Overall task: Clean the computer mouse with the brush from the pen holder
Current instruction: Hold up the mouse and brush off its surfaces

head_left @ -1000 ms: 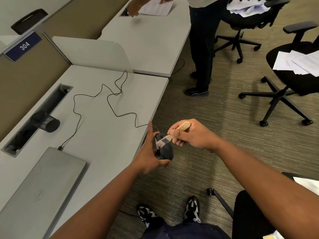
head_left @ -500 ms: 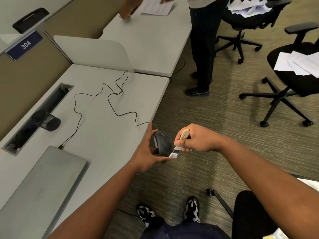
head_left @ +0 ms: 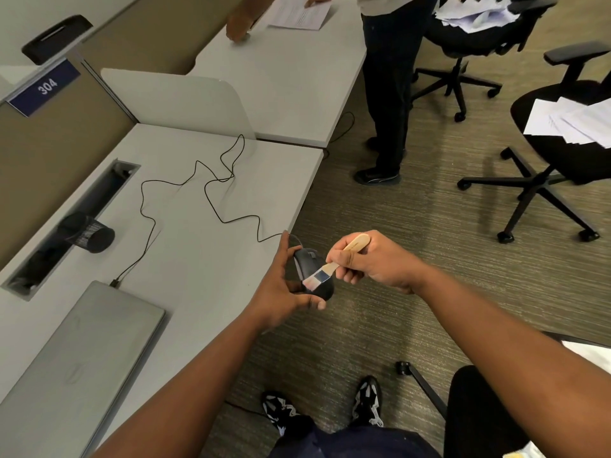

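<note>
My left hand holds a black wired computer mouse in the air just past the desk's right edge, thumb under it, fingers behind. My right hand grips a small brush by its pale wooden handle. The brush's light bristles rest on the mouse's top near its rear. The mouse's black cable snakes back over the grey desk. A black mesh pen holder stands by the cable slot at the desk's left.
A shut grey laptop lies at the desk's near left. Another person stands at the neighbouring desk ahead. Black office chairs with loose papers stand on the carpet to the right. My feet show below.
The brush has swept across the mouse: first on its upper side, then down at its lower edge, now back on top near the rear. My left hand turned the mouse slightly.
</note>
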A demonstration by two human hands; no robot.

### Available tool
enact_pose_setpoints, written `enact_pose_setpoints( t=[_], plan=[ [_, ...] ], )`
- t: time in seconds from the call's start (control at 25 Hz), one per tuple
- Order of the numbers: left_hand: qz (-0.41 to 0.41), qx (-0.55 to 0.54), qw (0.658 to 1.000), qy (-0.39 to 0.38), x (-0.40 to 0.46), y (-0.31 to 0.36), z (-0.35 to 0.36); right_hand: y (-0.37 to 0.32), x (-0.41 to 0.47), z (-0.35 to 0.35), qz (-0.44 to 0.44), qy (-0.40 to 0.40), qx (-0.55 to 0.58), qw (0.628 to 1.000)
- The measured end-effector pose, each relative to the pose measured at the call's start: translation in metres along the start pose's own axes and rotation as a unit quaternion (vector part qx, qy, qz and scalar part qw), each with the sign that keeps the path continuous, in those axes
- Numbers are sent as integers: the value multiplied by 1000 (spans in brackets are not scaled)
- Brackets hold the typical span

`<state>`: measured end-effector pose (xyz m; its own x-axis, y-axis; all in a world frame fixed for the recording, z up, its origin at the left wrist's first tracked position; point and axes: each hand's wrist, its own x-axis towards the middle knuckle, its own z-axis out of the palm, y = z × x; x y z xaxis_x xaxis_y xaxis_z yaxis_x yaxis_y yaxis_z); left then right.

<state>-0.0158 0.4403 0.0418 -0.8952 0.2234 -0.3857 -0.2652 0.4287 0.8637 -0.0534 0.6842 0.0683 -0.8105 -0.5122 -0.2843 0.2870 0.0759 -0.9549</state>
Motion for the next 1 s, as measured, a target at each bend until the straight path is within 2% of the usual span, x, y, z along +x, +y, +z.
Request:
enact_pose_setpoints(
  t=[0.2,0.72,1.0],
  plan=[
    [9,-6,1000,20,0,3,1,1,-1,-10,14,-36,-25,999],
    [-2,-41,999,9,2,-3,8,8,-2,-31,27,-101,-59,993],
    [10,-27,1000,1,3,-6,7,11,1,-30,40,-107,-109,987]
  ],
)
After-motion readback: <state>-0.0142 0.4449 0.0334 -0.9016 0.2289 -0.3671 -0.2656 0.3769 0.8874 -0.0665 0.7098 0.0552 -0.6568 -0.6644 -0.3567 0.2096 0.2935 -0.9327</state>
